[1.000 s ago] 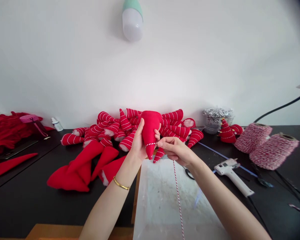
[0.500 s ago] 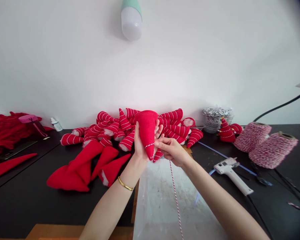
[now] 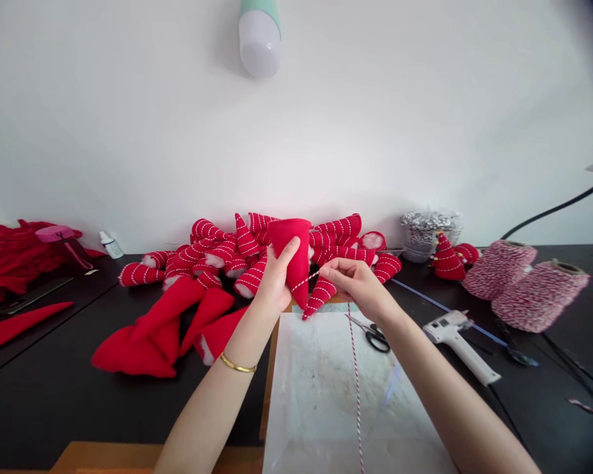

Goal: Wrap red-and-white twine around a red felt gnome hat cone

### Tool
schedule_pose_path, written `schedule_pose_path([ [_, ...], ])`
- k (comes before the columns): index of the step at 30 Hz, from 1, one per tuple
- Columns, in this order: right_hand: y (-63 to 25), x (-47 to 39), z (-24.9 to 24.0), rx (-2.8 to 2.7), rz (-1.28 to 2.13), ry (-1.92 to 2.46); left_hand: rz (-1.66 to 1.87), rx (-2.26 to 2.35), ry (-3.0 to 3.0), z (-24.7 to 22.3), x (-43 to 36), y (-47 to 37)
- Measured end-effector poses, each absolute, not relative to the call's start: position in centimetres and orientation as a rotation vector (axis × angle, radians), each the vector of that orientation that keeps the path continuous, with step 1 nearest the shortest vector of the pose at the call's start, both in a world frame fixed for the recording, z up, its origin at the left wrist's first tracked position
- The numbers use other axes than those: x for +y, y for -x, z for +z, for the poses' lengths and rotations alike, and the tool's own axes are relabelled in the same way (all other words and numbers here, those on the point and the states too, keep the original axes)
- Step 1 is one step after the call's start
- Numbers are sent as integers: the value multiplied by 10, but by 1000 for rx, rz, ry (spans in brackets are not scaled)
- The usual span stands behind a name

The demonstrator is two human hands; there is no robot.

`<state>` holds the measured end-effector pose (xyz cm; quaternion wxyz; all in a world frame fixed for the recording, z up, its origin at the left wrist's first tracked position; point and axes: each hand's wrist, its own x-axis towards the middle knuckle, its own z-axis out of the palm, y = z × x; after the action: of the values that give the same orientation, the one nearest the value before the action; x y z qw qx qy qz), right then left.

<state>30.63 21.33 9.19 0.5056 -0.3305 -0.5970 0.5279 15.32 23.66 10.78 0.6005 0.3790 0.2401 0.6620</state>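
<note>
My left hand [image 3: 279, 273] is closed round a red felt cone [image 3: 299, 253], its thumb across the front. The cone hangs tip down, wide end up. Red-and-white twine [image 3: 354, 368] crosses the cone near the tip and stretches to my right hand [image 3: 353, 282], which pinches it between thumb and fingers. From there the twine drops down past the lower edge of the view. Just beyond lies a heap of red cones [image 3: 217, 253] wound with twine, some showing white stuffing. Plain red stuffed cones [image 3: 138, 349] lie to the left.
Scissors [image 3: 375, 337] lie on a pale sheet [image 3: 316, 395] below my right hand. A white glue gun [image 3: 462, 345], twine spools [image 3: 538, 296], a tub of silver tinsel [image 3: 429, 234] and a small decorated cone [image 3: 447, 258] stand right. Red fabric [image 3: 14, 257] and a bottle [image 3: 111, 245] are left.
My right hand has moved right, away from the cone, drawing the twine out taut. My left hand has shifted its grip, bringing the thumb over the cone's front. The scissors have come into sight.
</note>
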Motion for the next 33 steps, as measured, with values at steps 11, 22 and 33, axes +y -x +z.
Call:
schedule_pose_path([
  [11, -311, 206, 98, -1558, 1281, 802, 1593, 599, -935, 114, 236, -143],
  [22, -304, 214, 88, -1415, 1414, 776, 1061, 468, -765, 117, 229, -142],
  [33, -296, 216, 85, -1239, 1684, 655, 1180, 305, -663, 106, 239, -149],
])
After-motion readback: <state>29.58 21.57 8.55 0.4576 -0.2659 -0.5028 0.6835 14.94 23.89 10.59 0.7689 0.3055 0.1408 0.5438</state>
